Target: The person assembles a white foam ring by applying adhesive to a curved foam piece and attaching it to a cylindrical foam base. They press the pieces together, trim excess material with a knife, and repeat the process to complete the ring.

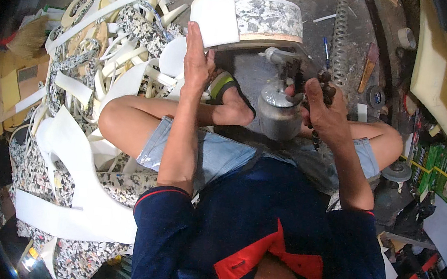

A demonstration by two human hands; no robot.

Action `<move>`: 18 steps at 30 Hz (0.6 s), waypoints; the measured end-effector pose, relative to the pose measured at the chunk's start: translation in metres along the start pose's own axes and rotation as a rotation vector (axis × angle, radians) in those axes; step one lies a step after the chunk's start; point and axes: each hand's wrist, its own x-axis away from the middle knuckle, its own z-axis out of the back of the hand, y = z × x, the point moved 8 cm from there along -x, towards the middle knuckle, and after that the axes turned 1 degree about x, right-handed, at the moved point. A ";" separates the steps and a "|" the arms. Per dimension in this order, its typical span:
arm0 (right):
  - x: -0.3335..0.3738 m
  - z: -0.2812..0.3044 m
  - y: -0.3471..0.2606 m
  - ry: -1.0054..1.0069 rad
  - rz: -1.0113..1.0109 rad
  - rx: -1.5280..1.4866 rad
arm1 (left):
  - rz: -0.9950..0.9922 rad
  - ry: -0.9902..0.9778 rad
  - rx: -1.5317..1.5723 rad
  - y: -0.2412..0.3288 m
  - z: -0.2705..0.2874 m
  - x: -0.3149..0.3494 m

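Observation:
My left hand [195, 63] is raised, its fingers upright along the lower left corner of a white foam piece [216, 13]. The thumb is on the other side of that corner, so the piece appears held between them. Just behind the foam piece stands a round block of speckled foam [268, 20] with a pale band at its base. My right hand [327, 109] is wrapped round the dark handle of a spray gun [281, 56]. Its metal cup [280, 115] hangs below, and its nozzle points left toward the foam pieces.
Foam offcuts [117, 57] pile up at the left, beside a brush [30, 36]. On the right lie a coiled hose [340, 37], a blue pen [326, 48], a wooden-handled tool [369, 66], tape rolls [375, 95], yellowish foam sheets [440, 70] and green packets [446, 174].

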 end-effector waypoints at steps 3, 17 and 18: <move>0.000 -0.007 0.003 0.057 -0.086 -0.049 | -0.001 -0.004 -0.008 0.000 -0.001 0.001; -0.020 -0.010 0.000 0.086 -0.078 -0.077 | 0.046 -0.003 0.011 0.001 0.002 0.000; -0.018 -0.009 -0.003 0.087 -0.042 -0.087 | 0.044 0.000 0.018 0.001 0.002 0.000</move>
